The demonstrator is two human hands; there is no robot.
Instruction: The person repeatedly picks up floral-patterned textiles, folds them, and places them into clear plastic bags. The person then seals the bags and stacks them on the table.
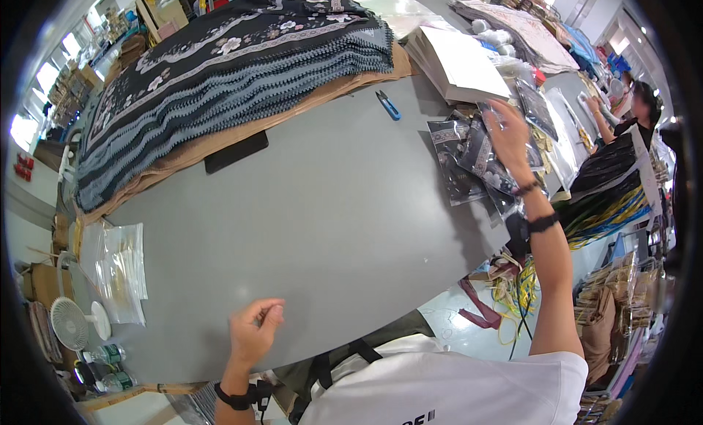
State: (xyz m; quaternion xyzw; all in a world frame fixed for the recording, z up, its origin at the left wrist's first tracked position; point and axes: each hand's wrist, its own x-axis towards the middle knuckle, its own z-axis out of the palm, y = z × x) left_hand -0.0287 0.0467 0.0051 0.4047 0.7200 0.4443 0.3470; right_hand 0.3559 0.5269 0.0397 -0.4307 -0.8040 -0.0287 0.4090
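My right hand (509, 136) reaches out to the right side of the grey table (329, 205) and rests with spread fingers on a pile of clear bags holding dark patterned cloth (472, 158). Whether it grips one I cannot tell. My left hand (255, 328) hovers at the near edge of the table, fingers curled loosely together, holding nothing. A tall stack of dark scarves with flowers and grey zigzag borders (220, 73) lies on brown paper at the far left.
Blue thread snips (388, 105) lie near a stack of white sheets (458, 62). A black flat thing (236, 152) sits under the scarf stack's edge. Empty clear bags (117, 267) and a small white fan (77, 322) are at the left. Another person (630, 114) works at the far right.
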